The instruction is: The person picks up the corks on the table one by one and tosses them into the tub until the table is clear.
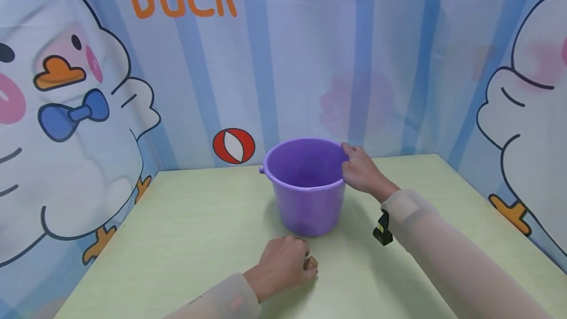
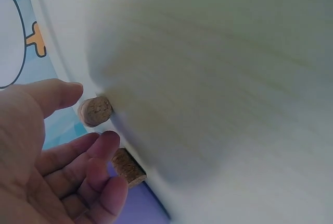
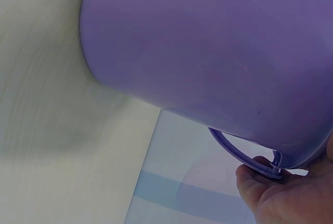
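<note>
A purple plastic bucket stands upright near the middle of the table, its mouth facing up. My right hand grips its rim on the right side, where the purple handle joins it; the handle hangs down at the back. In front of the bucket, my left hand is low over the table. Its thumb and curved fingers stand apart around one cork, with gaps showing on either side. A second cork lies just beyond the fingertips, partly hidden by them.
The pale green-yellow table ends at a back edge against a blue striped curtain printed with ducks and a red ball. Similar printed cloth rises along both sides. A small black device hangs at the right sleeve.
</note>
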The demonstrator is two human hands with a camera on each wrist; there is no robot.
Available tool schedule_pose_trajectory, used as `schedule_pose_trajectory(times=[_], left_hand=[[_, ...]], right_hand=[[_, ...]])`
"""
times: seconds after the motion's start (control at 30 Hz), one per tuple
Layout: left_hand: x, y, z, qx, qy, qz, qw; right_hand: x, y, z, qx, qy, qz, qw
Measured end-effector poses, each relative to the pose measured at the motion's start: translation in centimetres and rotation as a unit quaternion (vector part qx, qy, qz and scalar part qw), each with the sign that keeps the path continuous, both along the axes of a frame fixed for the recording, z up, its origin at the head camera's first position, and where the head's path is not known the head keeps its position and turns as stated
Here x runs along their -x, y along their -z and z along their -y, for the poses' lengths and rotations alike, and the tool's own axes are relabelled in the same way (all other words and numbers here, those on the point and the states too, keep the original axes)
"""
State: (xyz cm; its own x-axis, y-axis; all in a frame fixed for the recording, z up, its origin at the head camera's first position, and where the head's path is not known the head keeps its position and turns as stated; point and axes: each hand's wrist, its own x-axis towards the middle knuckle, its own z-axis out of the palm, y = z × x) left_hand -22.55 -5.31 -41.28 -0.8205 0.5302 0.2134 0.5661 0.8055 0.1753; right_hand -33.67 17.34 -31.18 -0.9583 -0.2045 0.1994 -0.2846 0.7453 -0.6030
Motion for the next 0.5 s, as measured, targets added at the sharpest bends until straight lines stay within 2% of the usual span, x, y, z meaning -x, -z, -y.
schedule_pose_trajectory(times=[0.5], left_hand=[[0.15,0.65,-0.15,-0.021,0.000,0.003,0.9998]], right_hand=[[-0.10,-0.05,0.07,0.001,0.005,0.004,1.000]])
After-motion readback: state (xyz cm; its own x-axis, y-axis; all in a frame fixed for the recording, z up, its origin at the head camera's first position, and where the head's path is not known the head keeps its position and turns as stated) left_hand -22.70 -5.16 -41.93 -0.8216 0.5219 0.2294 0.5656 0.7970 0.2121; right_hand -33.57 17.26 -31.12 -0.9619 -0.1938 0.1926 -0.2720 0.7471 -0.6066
